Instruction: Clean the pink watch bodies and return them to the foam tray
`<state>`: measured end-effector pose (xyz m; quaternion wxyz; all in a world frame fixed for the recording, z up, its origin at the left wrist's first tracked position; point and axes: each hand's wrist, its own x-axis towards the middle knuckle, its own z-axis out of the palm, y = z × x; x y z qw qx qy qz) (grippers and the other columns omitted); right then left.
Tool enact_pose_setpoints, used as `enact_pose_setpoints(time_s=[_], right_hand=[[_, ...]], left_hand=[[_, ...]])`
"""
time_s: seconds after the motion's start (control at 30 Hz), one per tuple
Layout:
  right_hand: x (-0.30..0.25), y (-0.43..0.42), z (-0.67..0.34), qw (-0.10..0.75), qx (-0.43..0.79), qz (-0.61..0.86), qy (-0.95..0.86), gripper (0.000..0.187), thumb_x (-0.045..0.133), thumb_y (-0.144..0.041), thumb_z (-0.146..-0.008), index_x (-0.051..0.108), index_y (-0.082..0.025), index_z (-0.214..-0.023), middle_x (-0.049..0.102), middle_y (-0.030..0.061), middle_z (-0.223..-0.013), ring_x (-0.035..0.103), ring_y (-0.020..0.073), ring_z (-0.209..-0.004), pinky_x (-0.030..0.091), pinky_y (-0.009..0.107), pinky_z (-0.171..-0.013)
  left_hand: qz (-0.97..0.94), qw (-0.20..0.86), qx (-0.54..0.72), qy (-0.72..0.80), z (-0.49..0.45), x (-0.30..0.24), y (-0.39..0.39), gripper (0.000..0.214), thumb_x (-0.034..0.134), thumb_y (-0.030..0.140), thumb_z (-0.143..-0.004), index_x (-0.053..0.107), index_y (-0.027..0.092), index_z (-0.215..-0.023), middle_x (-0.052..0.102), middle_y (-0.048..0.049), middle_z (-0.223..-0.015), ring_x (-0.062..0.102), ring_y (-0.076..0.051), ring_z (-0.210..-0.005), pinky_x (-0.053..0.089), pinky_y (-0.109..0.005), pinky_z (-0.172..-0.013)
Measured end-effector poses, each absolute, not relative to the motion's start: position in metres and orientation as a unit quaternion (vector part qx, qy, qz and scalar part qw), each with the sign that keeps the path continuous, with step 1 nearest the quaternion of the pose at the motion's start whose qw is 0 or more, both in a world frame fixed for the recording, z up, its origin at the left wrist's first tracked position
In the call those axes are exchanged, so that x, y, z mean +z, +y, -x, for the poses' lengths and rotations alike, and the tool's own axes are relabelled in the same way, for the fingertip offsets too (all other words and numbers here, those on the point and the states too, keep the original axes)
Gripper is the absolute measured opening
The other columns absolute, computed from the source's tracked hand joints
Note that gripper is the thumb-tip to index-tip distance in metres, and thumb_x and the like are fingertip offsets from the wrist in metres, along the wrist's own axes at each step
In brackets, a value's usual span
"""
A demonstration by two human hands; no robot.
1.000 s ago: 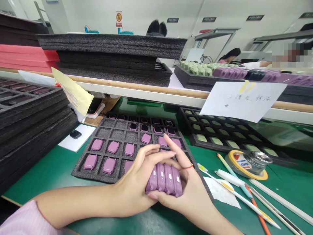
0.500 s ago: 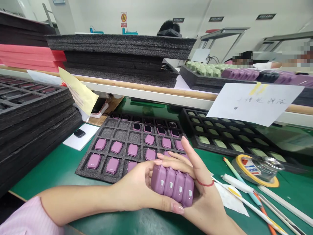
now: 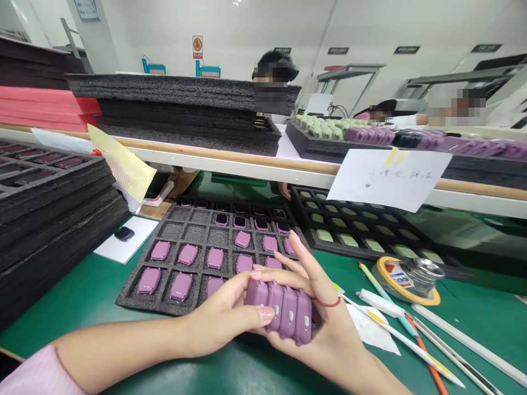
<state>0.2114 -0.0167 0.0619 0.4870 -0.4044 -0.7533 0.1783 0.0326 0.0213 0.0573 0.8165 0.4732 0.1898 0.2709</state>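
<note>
A row of several purple watch bodies (image 3: 284,311) stands on edge between both hands, above the green table. My right hand (image 3: 325,318) cups the row from below and behind, its fingers curled over the top. My left hand (image 3: 224,315) presses the row's left end, with the thumb laid across its front. Just beyond the hands lies a dark foam tray (image 3: 208,255) whose pockets hold more purple watch bodies (image 3: 187,254); some pockets are bare.
Stacked foam trays (image 3: 49,219) rise at the left, more on the shelf (image 3: 185,104). A tray of green parts (image 3: 349,230) sits right of centre. A tape roll (image 3: 405,274), pens (image 3: 395,315) and a white sheet (image 3: 373,326) lie at the right. Other people sit beyond the shelf.
The row of watch bodies has turned in my hands so its backs face up more. My left thumb has slid from under the row onto its front.
</note>
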Motion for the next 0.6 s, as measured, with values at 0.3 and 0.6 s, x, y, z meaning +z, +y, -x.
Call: enact_pose_setpoints(time_s=[0.3, 0.6], right_hand=[[0.0593, -0.0132, -0.2047, 0.488, 0.185, 0.376, -0.766, 0.107, 0.075, -0.02, -0.081, 0.007, -0.03, -0.164, 0.075, 0.0043, -0.121, 0.072, 0.0258, -0.115, 0.049, 0.053, -0.114], [0.0599, -0.0144, -0.203, 0.47, 0.176, 0.36, -0.787, 0.109, 0.068, -0.013, -0.08, 0.001, -0.032, -0.164, 0.075, 0.001, -0.119, 0.071, 0.0225, -0.117, 0.047, 0.048, -0.116]], left_hand=[[-0.578, 0.73, 0.263, 0.253, -0.0304, 0.0622, 0.0235, 0.052, 0.072, 0.051, -0.086, 0.054, 0.017, -0.121, 0.063, -0.0133, -0.127, 0.059, -0.031, -0.127, 0.046, -0.047, -0.107], [-0.636, 0.665, 0.295, 0.257, -0.0341, 0.0659, 0.0215, 0.046, 0.073, 0.038, -0.082, 0.056, 0.015, -0.118, 0.063, -0.0151, -0.132, 0.059, -0.03, -0.127, 0.045, -0.046, -0.112]])
